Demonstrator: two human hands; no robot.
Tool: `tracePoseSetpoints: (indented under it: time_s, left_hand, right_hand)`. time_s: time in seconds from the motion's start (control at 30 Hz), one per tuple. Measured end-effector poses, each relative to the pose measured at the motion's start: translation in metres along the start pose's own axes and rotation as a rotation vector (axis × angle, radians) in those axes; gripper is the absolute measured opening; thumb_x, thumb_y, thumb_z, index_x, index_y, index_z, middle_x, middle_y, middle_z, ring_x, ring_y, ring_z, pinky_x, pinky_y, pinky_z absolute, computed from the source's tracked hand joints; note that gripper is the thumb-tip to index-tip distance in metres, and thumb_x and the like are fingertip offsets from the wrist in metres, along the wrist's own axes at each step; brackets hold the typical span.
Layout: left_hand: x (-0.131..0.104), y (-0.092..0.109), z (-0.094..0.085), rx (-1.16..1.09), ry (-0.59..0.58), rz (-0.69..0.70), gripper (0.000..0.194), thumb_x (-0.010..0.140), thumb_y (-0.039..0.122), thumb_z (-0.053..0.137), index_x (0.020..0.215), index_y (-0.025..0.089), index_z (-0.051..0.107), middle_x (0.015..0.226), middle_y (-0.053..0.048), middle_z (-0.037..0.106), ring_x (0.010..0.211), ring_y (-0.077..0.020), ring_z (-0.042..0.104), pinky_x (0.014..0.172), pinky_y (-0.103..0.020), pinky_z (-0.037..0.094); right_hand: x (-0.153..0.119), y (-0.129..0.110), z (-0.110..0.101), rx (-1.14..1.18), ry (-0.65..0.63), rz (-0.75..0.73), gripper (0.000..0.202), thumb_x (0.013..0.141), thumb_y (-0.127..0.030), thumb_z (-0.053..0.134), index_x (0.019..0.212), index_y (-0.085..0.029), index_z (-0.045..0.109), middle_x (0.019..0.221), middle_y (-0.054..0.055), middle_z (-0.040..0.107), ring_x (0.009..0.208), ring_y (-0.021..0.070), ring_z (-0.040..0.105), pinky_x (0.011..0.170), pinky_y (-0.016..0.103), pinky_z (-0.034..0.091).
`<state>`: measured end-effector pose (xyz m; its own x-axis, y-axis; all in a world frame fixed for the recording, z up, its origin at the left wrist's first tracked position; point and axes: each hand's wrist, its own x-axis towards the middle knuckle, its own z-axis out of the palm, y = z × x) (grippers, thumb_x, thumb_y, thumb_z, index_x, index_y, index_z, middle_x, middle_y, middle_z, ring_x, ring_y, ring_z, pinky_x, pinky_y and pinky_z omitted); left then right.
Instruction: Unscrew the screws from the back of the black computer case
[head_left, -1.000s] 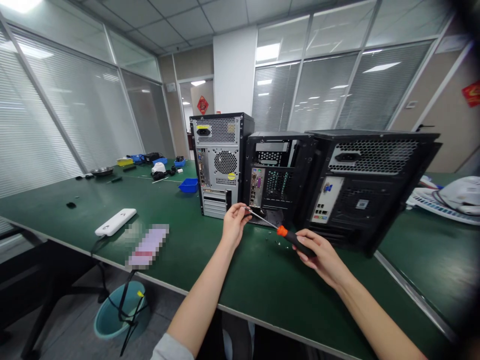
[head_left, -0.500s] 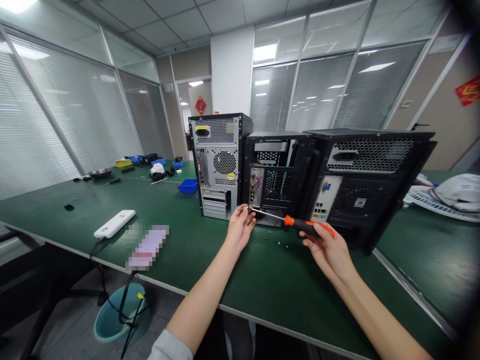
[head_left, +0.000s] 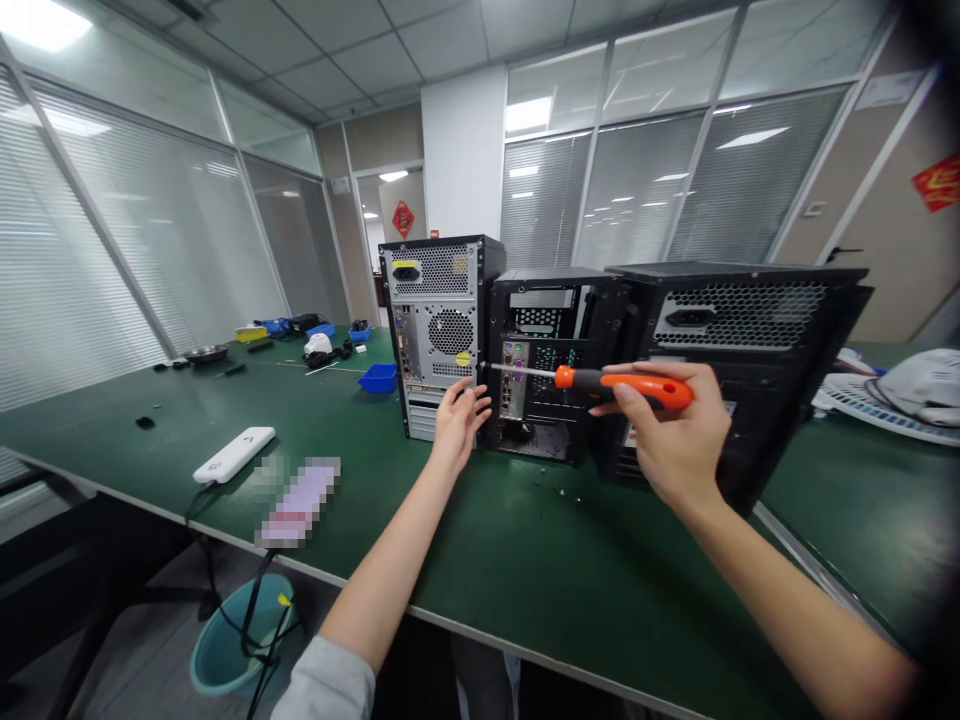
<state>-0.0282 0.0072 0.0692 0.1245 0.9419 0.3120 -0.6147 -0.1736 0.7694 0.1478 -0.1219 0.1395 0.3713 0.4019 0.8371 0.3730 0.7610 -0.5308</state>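
My right hand (head_left: 679, 425) is wrapped round the orange and black handle of a screwdriver (head_left: 525, 370). Its shaft points left, and the tip is at the right rear edge of the silver-backed computer case (head_left: 439, 290). Just below the tip, my left hand (head_left: 459, 420) is raised at that case's lower right corner, fingers loosely bent and apart. I see nothing held in it. Between the other two stands a black computer case (head_left: 551, 440), its back facing me. Several tiny bright pieces, perhaps screws (head_left: 568, 494), lie on the table before it.
A larger black computer case (head_left: 739, 310) stands at the right. On the green table (head_left: 300, 400) are a blue tray (head_left: 379, 378), a white power bank (head_left: 234, 455) and a blurred-out phone-like thing (head_left: 300, 500). A teal bucket (head_left: 206, 655) sits on the floor, lower left.
The screwdriver and my right hand have moved up, bringing the tip from the middle case's lower left to the silver-backed case's edge. My left hand has shifted up and left, its fingers loosened.
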Motion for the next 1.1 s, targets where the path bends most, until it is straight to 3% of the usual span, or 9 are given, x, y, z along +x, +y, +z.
tracePoseSetpoints:
  time_s: [0.1,0.2,0.3,0.4,0.67,1.1]
  left_hand:
    - [0.002,-0.008,-0.012,0.548,0.074,0.244,0.019,0.082,0.031,0.057,0.096,0.020,0.062,0.098,-0.008,0.066,0.097,-0.0190,0.060,0.093,-0.038,0.044]
    - [-0.002,-0.021,-0.021,1.071,0.057,0.490,0.030,0.085,0.021,0.048,0.112,0.022,0.060,0.124,-0.011,0.057,0.123,-0.0232,0.045,0.107,-0.044,0.030]
    - [-0.007,-0.032,-0.026,1.508,-0.027,0.578,0.052,0.084,0.016,0.045,0.135,0.023,0.041,0.148,-0.012,0.031,0.139,-0.0266,0.021,0.111,-0.053,0.019]
    - [-0.009,-0.038,-0.027,1.799,-0.099,0.581,0.065,0.084,0.015,0.044,0.144,0.027,0.023,0.154,-0.010,0.014,0.141,-0.0292,0.011,0.108,-0.061,0.016]
    - [-0.009,-0.045,-0.034,2.021,-0.145,0.545,0.072,0.082,0.013,0.040,0.146,0.025,0.011,0.155,-0.007,0.008,0.142,-0.0309,0.007,0.104,-0.070,0.011]
    - [-0.009,-0.049,-0.037,2.013,-0.158,0.508,0.073,0.081,0.013,0.039,0.147,0.023,0.008,0.155,-0.008,0.006,0.142,-0.0306,0.008,0.103,-0.070,0.012]
  right_hand:
    - [0.016,0.000,0.006,-0.182,-0.004,-0.349,0.031,0.077,-0.024,0.070,0.103,-0.023,0.053,0.100,0.006,0.064,0.083,0.0222,0.067,0.064,0.039,0.060]
    - [0.032,0.002,0.011,-0.378,-0.090,-0.719,0.042,0.077,-0.023,0.069,0.112,-0.027,0.048,0.103,0.006,0.064,0.095,0.0233,0.065,0.074,0.040,0.058]
    - [0.044,-0.001,0.019,-0.481,-0.187,-0.890,0.045,0.081,-0.021,0.065,0.119,-0.028,0.042,0.106,0.007,0.064,0.095,0.0214,0.065,0.071,0.036,0.058]
    - [0.052,-0.004,0.028,-0.515,-0.236,-0.996,0.046,0.082,-0.018,0.064,0.121,-0.023,0.040,0.107,0.010,0.063,0.095,0.0217,0.065,0.070,0.033,0.059]
    - [0.068,0.010,0.041,-0.546,-0.270,-0.964,0.038,0.084,-0.019,0.060,0.116,-0.024,0.040,0.108,0.009,0.060,0.096,0.0219,0.064,0.074,0.037,0.058]
    - [0.074,0.020,0.042,-0.549,-0.247,-0.962,0.039,0.084,-0.021,0.060,0.117,-0.024,0.039,0.106,0.008,0.061,0.094,0.0215,0.064,0.073,0.035,0.056]
